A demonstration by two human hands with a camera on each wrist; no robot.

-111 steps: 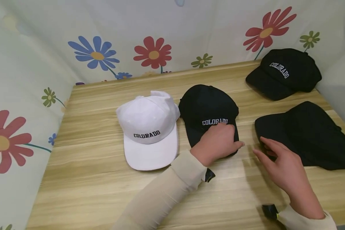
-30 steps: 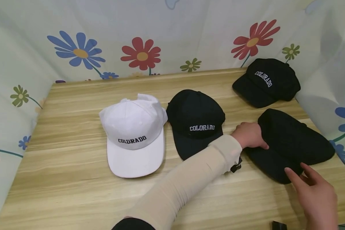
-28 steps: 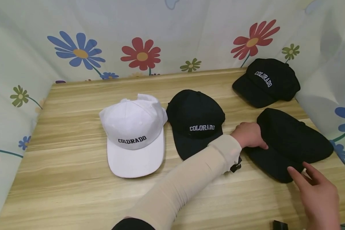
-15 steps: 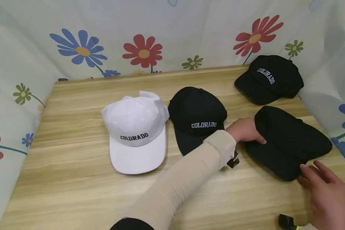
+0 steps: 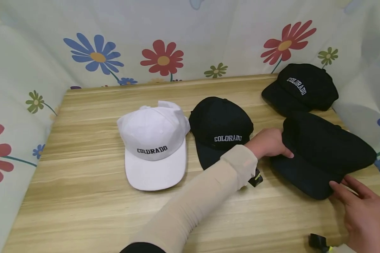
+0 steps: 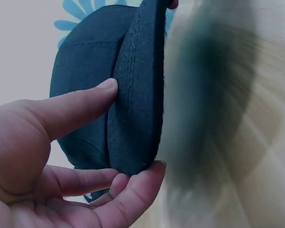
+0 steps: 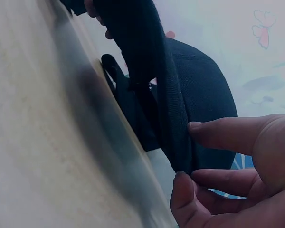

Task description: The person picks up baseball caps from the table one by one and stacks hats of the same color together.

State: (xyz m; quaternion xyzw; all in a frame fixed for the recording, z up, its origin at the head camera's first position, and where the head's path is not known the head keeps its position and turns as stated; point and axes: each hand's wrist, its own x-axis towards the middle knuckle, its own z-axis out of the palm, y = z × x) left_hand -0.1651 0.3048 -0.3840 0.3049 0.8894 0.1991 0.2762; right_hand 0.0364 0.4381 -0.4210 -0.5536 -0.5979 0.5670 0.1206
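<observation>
A plain-looking black baseball cap (image 5: 323, 147) is held between both hands at the right of the table, its brim toward the person and its crown overlapping the rear cap in the head view. My left hand (image 5: 268, 142) grips the brim's left side; in the left wrist view the thumb (image 6: 92, 99) lies on top and the fingers curl underneath. At the brim's right corner, my right hand (image 5: 364, 211) pinches the edge; the right wrist view has that cap (image 7: 173, 109) between thumb and fingers, its brim tilted up from the wood.
A white COLORADO cap (image 5: 153, 144) and a black COLORADO cap (image 5: 221, 121) sit side by side mid-table, brims forward. Another black COLORADO cap (image 5: 301, 88) stands at the back right corner. Flower-printed curtain (image 5: 190, 28) encloses the wooden table (image 5: 92, 175).
My left hand has moved from the middle black cap to the right cap's brim. That cap has turned brim forward and risen slightly. My right hand has come to its brim corner and closed there.
</observation>
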